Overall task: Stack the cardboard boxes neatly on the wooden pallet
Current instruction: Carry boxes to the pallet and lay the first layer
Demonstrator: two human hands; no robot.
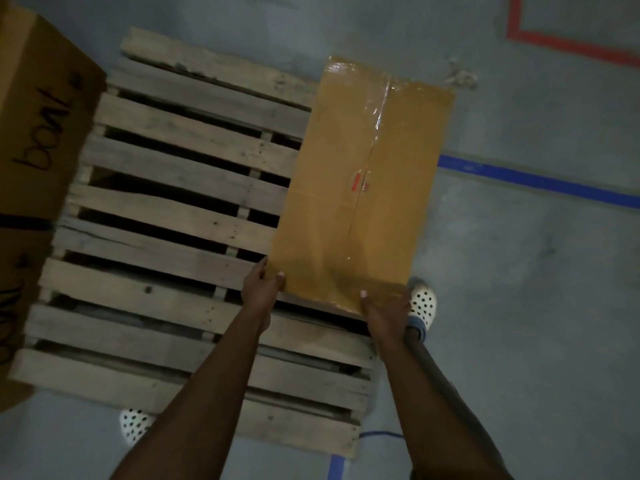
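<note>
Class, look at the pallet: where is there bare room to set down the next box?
The pallet slats are bare from the taped box on its right side across to the marked box at its left edge. The right side is crowded: left hand and right hand grip the taped box.

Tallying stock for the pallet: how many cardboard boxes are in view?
2. A taped box lies along the wooden pallet's right side, with the left hand and right hand on its near end. A handwritten box stands at the left edge, cropped; more may be hidden.

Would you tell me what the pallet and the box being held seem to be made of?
Pallet: rough, unfinished wood, going by grain, knots and cracks. Box: brown cardboard, its centre seam apparently sealed with glossy clear tape that catches light.
</note>
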